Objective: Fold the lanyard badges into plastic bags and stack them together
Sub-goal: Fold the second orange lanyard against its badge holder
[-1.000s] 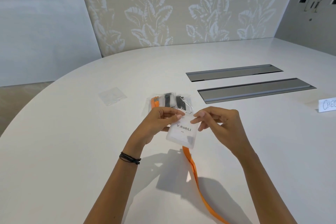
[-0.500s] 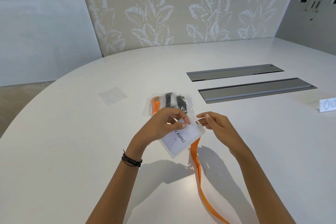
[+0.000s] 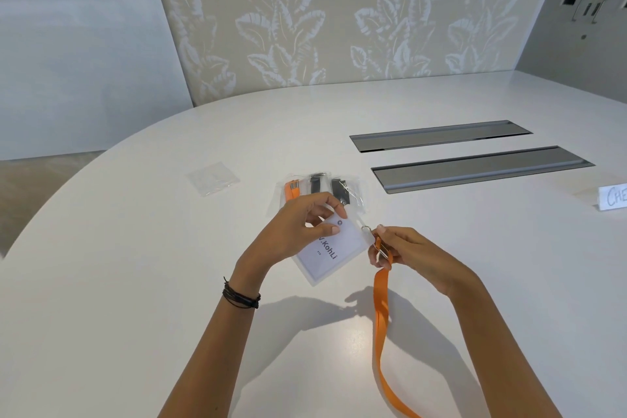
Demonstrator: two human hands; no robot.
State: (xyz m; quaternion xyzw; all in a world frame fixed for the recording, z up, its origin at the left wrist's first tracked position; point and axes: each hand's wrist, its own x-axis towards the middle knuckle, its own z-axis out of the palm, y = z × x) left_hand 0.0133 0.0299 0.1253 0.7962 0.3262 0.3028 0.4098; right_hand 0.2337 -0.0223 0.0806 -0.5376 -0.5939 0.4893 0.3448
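A see-through badge with a white name card inside is being held just above the white bench by the left hand. Its top part is being pinched between the thumb and the curled fingers. The badge is being held tilted, with its clip end pointing to the right.

The orange lanyard is being pinched by the right hand, just below the metal clip, with the fingers curled round the strap. The rest of the strap is hanging down and running off the bottom edge of the view.

Just behind the left hand, a small pile of plastic bags is lying on the bench, with orange and black straps folded inside. An empty plastic bag is lying flat further left, well apart from the pile.

Two long grey slots are set into the bench on the right. A white sign is standing near the right edge. Dark bands are being worn on the left wrist.
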